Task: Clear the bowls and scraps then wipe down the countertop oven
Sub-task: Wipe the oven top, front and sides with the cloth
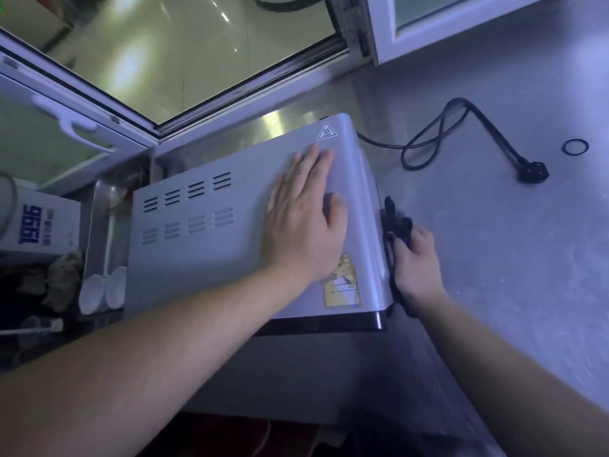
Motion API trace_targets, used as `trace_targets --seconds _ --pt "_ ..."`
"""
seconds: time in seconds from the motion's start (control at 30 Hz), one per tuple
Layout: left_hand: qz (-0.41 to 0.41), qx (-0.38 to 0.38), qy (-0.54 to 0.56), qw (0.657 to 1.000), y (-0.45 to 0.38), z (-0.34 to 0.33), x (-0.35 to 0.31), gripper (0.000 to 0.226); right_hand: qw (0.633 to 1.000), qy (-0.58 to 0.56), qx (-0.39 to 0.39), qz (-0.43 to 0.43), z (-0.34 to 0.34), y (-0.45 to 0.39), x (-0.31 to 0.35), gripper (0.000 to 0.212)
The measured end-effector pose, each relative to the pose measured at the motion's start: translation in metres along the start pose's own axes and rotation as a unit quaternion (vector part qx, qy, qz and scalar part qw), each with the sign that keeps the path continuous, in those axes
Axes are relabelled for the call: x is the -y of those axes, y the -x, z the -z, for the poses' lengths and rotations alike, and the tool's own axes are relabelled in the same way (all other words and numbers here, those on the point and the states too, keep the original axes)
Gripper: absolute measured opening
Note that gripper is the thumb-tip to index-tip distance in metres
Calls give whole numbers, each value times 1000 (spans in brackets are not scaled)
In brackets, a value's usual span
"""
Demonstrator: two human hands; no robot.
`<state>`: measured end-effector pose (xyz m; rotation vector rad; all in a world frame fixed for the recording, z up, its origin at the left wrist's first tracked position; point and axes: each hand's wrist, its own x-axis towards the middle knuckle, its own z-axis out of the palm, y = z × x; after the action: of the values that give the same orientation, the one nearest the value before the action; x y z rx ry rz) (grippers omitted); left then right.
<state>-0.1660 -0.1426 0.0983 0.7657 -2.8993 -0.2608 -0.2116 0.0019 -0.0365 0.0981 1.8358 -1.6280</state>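
Steel-grey table point(494, 258) under a window frame point(197, 103), lit cold and bluish. Near its front edge, countertop oven point(214, 232): pale metal casing seen from above, vent slots toward the left, heat-warning sticker point(326, 132) at the far right corner, worn yellow label point(342, 282) near the front right. Left hand point(304, 219) laid flat on the oven's top, fingers point(309, 166) straight and spread, gripping nothing. Right hand point(413, 262) down against the oven's right side, curled around a dark cloth point(393, 225) pressed to the casing. Black power cord point(438, 133) running from the oven's back across the table in a loose loop, plug point(534, 171) lying unplugged, small black ring point(575, 147) just beyond it. Left of the oven, a steel tray point(99, 225) holding white ceramic spoons point(102, 291); beside that, a white box point(36, 225) printed with blue digits.
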Motion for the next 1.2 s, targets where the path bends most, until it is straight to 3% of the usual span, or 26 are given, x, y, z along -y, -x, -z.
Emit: trace_targets --seconds 0.1,0.3,0.47,0.67,1.2 --pt "-2 -7 6 1000 0 -1 0 60 1000 21 8 5 -10 -54 23 33" --pt "-5 -20 14 1000 0 -2 1 60 983 162 -7 81 -25 -120 54 35" --pt "-2 -20 13 1000 0 -3 2 61 963 259 19 76 -27 -135 49 44" --pt "-4 -16 13 1000 1 -3 2 61 953 290 27 83 -14 -104 24 31" --pt "7 2 12 1000 -1 0 1 60 962 268 40 29 27 22 -74 21"
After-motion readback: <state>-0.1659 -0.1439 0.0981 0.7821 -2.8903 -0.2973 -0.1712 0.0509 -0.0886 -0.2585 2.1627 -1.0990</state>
